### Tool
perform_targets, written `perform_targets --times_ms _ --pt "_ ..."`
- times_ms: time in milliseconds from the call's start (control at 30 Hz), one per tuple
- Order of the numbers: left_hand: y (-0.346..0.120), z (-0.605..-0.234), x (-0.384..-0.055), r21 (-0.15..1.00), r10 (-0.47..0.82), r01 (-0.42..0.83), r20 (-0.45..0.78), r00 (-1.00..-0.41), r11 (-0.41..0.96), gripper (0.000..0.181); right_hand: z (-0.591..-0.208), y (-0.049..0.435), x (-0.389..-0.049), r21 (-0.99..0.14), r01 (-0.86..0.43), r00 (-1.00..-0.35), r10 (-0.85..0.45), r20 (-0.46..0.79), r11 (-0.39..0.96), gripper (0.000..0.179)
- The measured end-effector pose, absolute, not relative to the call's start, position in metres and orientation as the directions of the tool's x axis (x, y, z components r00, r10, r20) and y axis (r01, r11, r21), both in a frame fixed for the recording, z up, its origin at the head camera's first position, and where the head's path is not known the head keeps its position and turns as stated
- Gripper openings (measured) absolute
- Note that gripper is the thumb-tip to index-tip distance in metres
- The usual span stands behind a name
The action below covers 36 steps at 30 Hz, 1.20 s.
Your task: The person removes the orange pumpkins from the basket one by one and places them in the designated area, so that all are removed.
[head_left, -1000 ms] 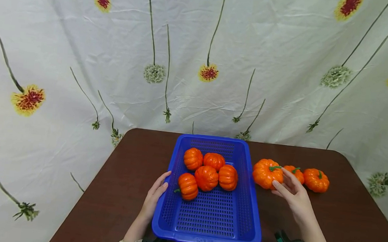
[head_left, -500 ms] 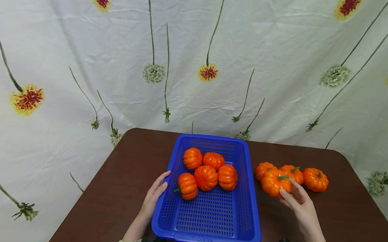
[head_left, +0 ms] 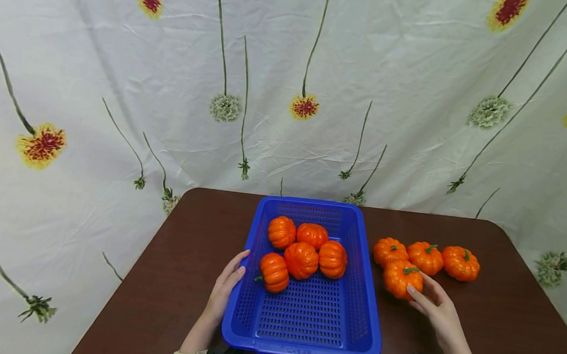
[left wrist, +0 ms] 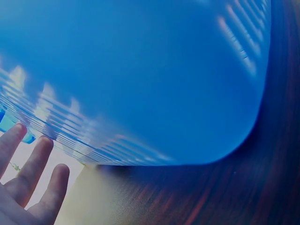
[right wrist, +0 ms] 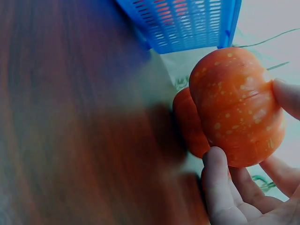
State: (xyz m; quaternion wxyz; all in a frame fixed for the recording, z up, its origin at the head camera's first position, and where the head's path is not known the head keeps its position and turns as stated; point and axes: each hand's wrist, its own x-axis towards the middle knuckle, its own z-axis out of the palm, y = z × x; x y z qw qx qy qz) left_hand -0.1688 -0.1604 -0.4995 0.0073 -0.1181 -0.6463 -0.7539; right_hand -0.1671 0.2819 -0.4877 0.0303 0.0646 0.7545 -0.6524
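Note:
My right hand holds a small orange pumpkin with a green stem, thumb on one side and fingers on the other. In the right wrist view, its speckled, ribbed skin faces the camera while the fingertips press its lower side. Three more pumpkins lie just behind, the nearest being the left pumpkin. A blue plastic basket stands in the middle, with several pumpkins inside. On the basket's left side rests my left hand, its fingers extended along the outer wall in the left wrist view.
Everything stands on a dark brown wooden table with rounded far corners. A pale cloth printed with flowers hangs behind it. Beyond the held pumpkin, the middle pumpkin and the right pumpkin sit side by side.
My right hand has brought a pumpkin nearer and slightly right, then lower, in front of the others; the left pumpkin behind has come into sight. The left hand and basket have stayed put.

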Motion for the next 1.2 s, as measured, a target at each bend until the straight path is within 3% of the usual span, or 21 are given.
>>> perform_targets --times_ms 667,1200 --pt "-0.160 -0.498 -0.168 0.974 0.133 0.159 0.181 -0.974 -0.163 0.045 -0.496 0.283 -0.168 -0.905 0.221 -0.975 0.073 -0.209 0.363 0.075" --pt "-0.160 -0.497 -0.168 0.975 0.135 0.162 0.183 -0.974 -0.155 0.044 -0.485 0.286 -0.169 -0.914 0.237 -0.970 0.134 -0.203 0.331 0.074"
